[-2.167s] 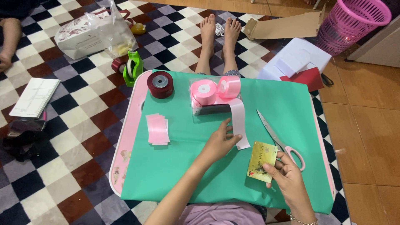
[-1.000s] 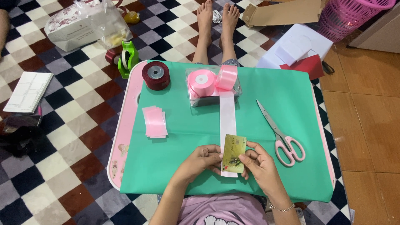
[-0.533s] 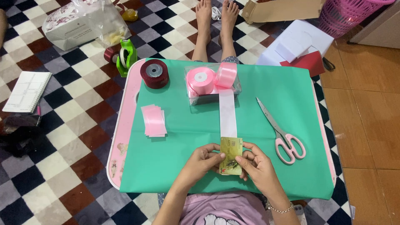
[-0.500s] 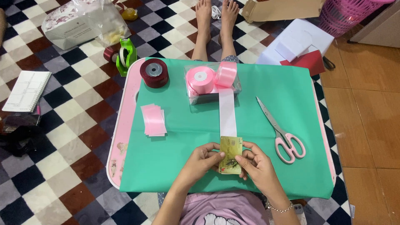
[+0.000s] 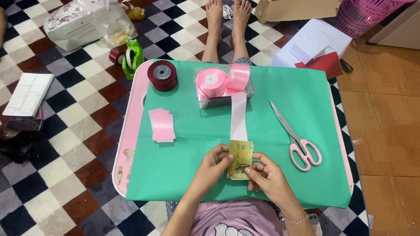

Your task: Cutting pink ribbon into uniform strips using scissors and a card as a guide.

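On the tabletop [image 5: 183, 175]: one gold card [image 5: 240, 159]; two pink ribbon rolls [image 5: 212, 82] in one clear box [image 5: 223, 99]; one dark red ribbon roll [image 5: 162, 75]; one stack of cut pink ribbon pieces [image 5: 162, 125]; one pair of pink-handled scissors [image 5: 297, 140]. On the floor: one green tape dispenser [image 5: 133, 56]; one notebook [image 5: 28, 94].

One head-worn camera looks steeply down, fairly near, over the green table [image 5: 183, 175] and checkered floor [image 5: 57, 183].

A low pink table [image 5: 131, 131] carries a green sheet [image 5: 288, 179]. On the sheet: a dark red ribbon roll [image 5: 162, 75] at 11 o'clock, a clear box [image 5: 224, 92] of 2 pink rolls at 12 — scissors [image 5: 297, 140] at 3, cut pink strips [image 5: 162, 125] at 9.
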